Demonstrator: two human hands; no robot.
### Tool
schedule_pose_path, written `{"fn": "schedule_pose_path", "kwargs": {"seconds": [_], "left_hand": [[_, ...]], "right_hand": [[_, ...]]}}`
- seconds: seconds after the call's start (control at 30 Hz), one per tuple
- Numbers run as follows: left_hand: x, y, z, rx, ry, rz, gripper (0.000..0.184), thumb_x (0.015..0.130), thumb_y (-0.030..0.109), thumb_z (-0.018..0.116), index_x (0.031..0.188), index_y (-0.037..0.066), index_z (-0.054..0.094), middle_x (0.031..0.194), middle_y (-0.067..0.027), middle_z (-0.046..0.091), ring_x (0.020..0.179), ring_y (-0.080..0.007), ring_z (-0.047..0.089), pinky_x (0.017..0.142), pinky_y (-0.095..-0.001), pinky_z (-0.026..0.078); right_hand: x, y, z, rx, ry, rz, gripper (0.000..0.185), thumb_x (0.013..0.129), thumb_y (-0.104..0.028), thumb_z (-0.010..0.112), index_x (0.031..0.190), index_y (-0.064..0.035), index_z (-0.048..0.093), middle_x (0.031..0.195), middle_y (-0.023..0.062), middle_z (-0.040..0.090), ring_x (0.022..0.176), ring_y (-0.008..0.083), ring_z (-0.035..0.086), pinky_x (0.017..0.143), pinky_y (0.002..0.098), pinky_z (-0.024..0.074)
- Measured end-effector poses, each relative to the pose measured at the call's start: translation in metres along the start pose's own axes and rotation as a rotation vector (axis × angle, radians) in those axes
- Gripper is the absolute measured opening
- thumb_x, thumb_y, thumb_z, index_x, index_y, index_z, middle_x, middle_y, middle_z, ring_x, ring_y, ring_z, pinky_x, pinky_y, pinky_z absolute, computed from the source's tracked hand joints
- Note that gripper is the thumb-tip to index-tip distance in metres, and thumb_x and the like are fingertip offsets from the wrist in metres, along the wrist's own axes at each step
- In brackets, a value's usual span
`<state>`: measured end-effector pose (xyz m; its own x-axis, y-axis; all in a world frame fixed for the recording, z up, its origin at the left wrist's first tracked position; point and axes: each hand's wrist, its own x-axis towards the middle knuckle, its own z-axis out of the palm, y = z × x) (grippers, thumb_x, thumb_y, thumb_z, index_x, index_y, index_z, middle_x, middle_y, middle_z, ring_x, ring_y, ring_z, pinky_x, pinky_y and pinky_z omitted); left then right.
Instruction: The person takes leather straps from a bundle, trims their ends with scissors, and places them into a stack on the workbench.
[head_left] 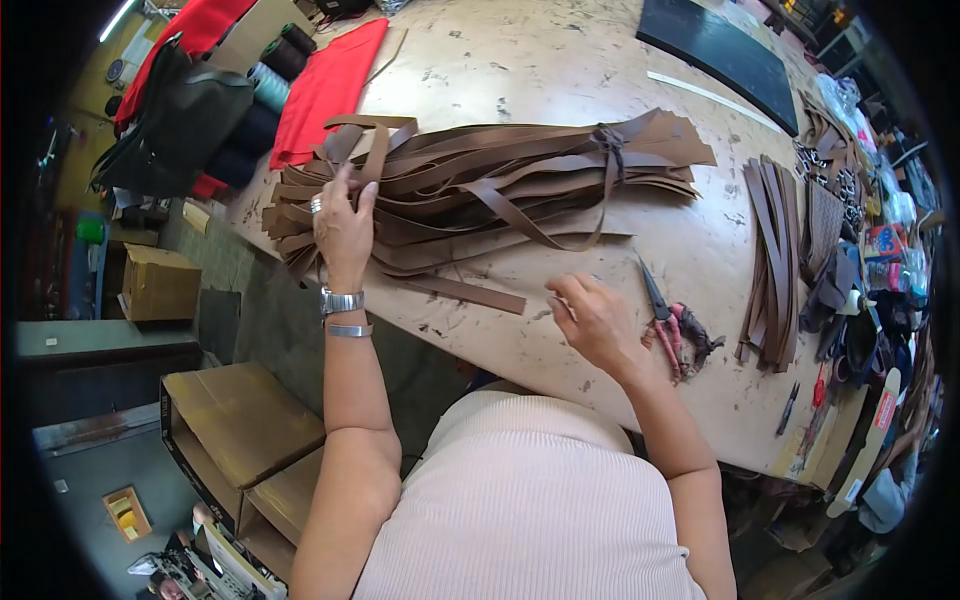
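Note:
A large bundle of long brown strips [450, 185] lies across the table, bound with a dark tie [608, 145] near its right end. My left hand [343, 225] is at the bundle's left end, its fingers closed on a looped brown strip [376, 155]. Apart from the bundle, my right hand [597, 322] hovers over the table's near side with fingers curled together; whatever is between the fingertips is too small to tell. One loose strip [465, 293] lies between my hands. Scissors with wrapped handles [668, 325] rest just beyond my right hand.
More brown strips [772, 265] lie on the table [500, 60] at the right, near a cluttered edge. A black board [720, 55] and a pale ruler [712, 98] are at the back. Red fabric [328, 95] and thread spools [270, 85] stand left. Cardboard boxes [240, 415] are below left.

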<state>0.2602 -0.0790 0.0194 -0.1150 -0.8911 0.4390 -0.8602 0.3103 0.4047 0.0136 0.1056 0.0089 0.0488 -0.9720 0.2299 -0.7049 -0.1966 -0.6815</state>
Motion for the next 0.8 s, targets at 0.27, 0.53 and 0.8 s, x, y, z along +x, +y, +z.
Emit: {"fn": "schedule_pose_path", "kwargs": {"seconds": [0.27,0.53,0.8], "left_hand": [[-0.025,0.051,-0.01,-1.035,-0.314,-0.158,0.01,0.083,0.011,0.056,0.086,0.003,0.053,0.081,-0.0048,0.06,0.069,-0.0082,0.053,0.063,-0.0217,0.042],[-0.02,0.104,-0.018,-1.719,-0.326,-0.171,0.015,0.086,0.005,0.047,0.1,0.004,0.042,0.079,-0.0123,0.06,0.072,-0.0161,0.059,0.067,-0.0254,0.048],[0.043,0.03,-0.002,-2.006,-0.061,-0.286,0.016,0.086,0.006,0.046,0.102,0.003,0.05,0.083,-0.0093,0.056,0.074,-0.0178,0.055,0.068,-0.0299,0.05]], "right_hand": [[0.052,-0.044,0.043,0.326,0.096,-0.004,0.028,0.079,-0.015,0.058,0.103,-0.002,0.05,0.095,0.0106,0.058,0.092,0.0234,0.055,0.076,0.0313,0.0438],[0.026,-0.036,0.003,1.13,-0.222,0.392,0.017,0.083,-0.016,0.056,0.089,-0.0009,0.051,0.072,-0.0006,0.051,0.062,0.0063,0.047,0.059,0.0215,0.0409],[-0.064,0.0,-0.091,0.466,-0.059,0.466,0.013,0.081,-0.008,0.054,0.09,0.0013,0.054,0.068,0.0011,0.05,0.058,0.0062,0.047,0.053,0.0207,0.0372]]}}
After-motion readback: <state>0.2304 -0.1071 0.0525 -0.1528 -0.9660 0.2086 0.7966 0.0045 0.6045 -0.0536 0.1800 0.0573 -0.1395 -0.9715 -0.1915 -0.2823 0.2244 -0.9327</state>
